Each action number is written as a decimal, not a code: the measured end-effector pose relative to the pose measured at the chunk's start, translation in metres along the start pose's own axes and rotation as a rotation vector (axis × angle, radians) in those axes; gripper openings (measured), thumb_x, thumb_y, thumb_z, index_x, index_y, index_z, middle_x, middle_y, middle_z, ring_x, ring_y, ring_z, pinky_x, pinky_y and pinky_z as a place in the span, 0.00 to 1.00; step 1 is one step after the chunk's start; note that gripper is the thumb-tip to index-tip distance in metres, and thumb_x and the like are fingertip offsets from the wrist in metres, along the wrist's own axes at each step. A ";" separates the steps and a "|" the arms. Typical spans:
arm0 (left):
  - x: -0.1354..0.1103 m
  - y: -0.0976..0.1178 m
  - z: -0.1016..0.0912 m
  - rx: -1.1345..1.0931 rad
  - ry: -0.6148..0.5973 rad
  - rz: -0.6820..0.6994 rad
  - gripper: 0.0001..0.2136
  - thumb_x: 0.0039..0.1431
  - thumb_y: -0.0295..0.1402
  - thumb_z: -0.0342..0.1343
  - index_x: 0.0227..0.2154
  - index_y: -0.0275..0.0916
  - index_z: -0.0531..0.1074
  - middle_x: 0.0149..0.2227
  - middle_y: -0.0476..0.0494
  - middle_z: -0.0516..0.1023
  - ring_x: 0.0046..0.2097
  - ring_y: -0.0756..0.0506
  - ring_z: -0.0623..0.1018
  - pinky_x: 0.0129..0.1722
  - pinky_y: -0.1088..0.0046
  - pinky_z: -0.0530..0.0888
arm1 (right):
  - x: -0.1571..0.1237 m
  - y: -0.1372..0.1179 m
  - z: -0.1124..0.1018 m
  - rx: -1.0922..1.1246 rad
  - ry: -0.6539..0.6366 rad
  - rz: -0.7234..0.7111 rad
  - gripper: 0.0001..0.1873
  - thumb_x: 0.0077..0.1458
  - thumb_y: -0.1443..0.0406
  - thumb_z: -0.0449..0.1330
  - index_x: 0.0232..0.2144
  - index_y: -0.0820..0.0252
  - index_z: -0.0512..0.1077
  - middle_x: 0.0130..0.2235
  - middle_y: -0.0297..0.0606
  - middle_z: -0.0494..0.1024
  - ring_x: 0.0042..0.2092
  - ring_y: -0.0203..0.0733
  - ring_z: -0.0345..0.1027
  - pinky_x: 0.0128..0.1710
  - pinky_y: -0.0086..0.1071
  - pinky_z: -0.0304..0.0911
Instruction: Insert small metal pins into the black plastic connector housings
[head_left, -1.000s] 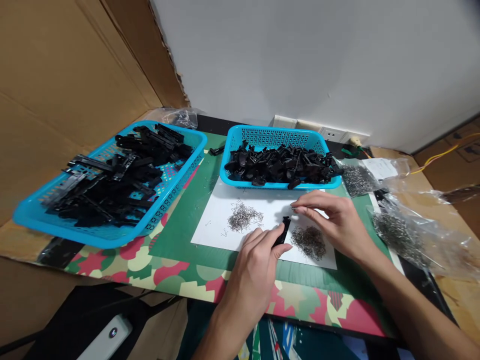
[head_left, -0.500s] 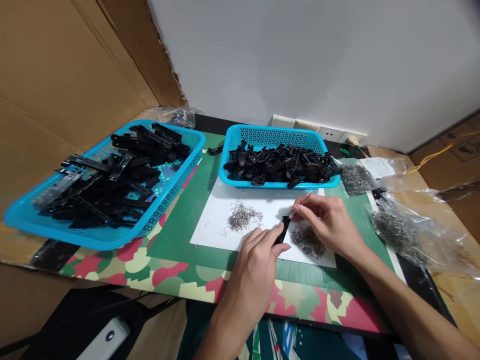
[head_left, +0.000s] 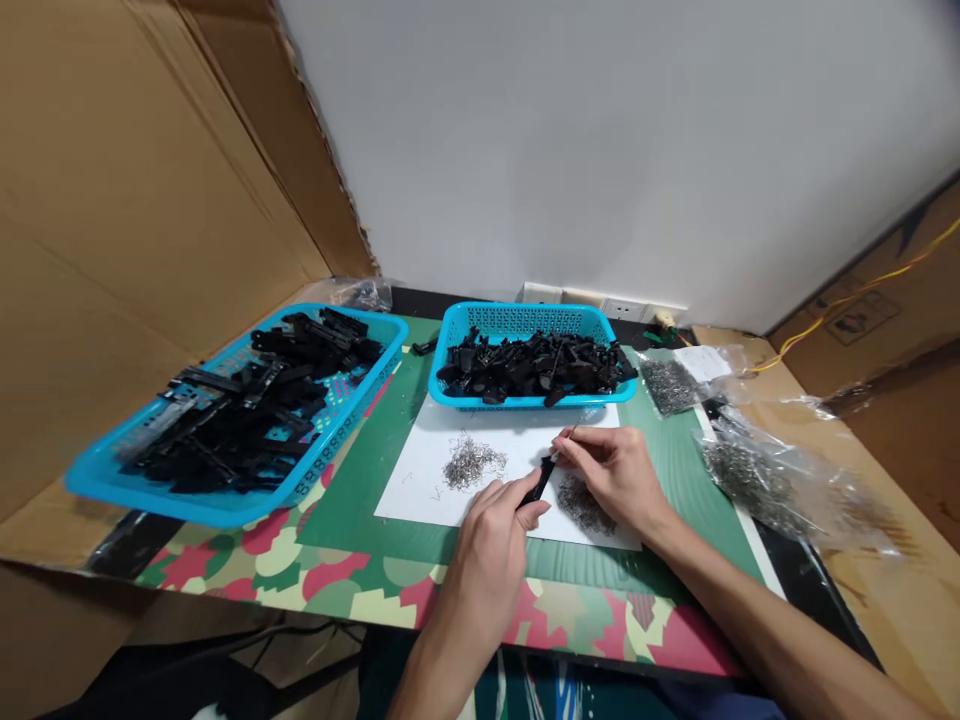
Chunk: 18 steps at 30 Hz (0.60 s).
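Observation:
My left hand (head_left: 491,535) is closed around a narrow black plastic part (head_left: 537,484), thumb and fingers on its lower end. Pinched in my right hand (head_left: 619,478) is a thin metal tool (head_left: 574,431), its lower tip at the upper end of the black part. Fingers hide most of the tool, so its exact kind is unclear. Beneath my right hand, a pile of small wire springs (head_left: 581,508) lies on white paper (head_left: 411,492). Another pile of small bent wire pieces (head_left: 469,464) sits left of the black part.
A blue basket (head_left: 525,403) of black plastic pieces stands behind the paper. At left, a larger blue basket (head_left: 199,517) holds long black parts. Clear bags of metal pieces (head_left: 750,480) lie at right. Cardboard (head_left: 150,150) and a wall (head_left: 562,150) enclose the table.
The camera view has tilted up and shifted, so the scene sits lower and the baskets look smaller. Both hands keep the same hold, with the tool tip still at the black part's upper end.

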<state>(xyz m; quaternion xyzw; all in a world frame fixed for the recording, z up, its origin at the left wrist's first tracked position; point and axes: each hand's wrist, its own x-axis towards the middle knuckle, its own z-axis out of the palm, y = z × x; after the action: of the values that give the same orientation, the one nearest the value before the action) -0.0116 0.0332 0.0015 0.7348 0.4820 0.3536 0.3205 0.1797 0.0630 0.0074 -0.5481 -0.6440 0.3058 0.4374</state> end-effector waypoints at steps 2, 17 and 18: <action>0.000 0.005 -0.005 0.034 0.025 0.026 0.14 0.70 0.24 0.54 0.52 0.40 0.80 0.33 0.46 0.81 0.35 0.44 0.81 0.36 0.68 0.79 | 0.002 0.000 -0.001 0.120 0.034 0.012 0.16 0.67 0.56 0.61 0.30 0.60 0.78 0.29 0.38 0.81 0.30 0.41 0.75 0.32 0.31 0.69; 0.128 0.078 -0.024 0.706 0.249 0.463 0.11 0.71 0.38 0.58 0.50 0.43 0.81 0.51 0.39 0.77 0.47 0.38 0.74 0.46 0.58 0.73 | 0.013 0.018 -0.013 -0.345 -0.055 -0.247 0.13 0.69 0.63 0.56 0.34 0.58 0.78 0.27 0.37 0.79 0.27 0.39 0.68 0.30 0.31 0.54; 0.134 0.078 -0.021 0.751 0.229 0.450 0.11 0.71 0.38 0.58 0.50 0.42 0.82 0.52 0.39 0.77 0.49 0.37 0.74 0.47 0.58 0.73 | 0.013 0.017 -0.014 -0.353 -0.060 -0.252 0.13 0.69 0.64 0.56 0.34 0.58 0.78 0.27 0.37 0.78 0.27 0.39 0.68 0.30 0.31 0.54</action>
<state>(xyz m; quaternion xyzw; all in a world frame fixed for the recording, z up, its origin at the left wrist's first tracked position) 0.0466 0.1354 0.1048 0.8429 0.4373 0.2941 -0.1086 0.1994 0.0782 0.0016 -0.5220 -0.7637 0.1476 0.3501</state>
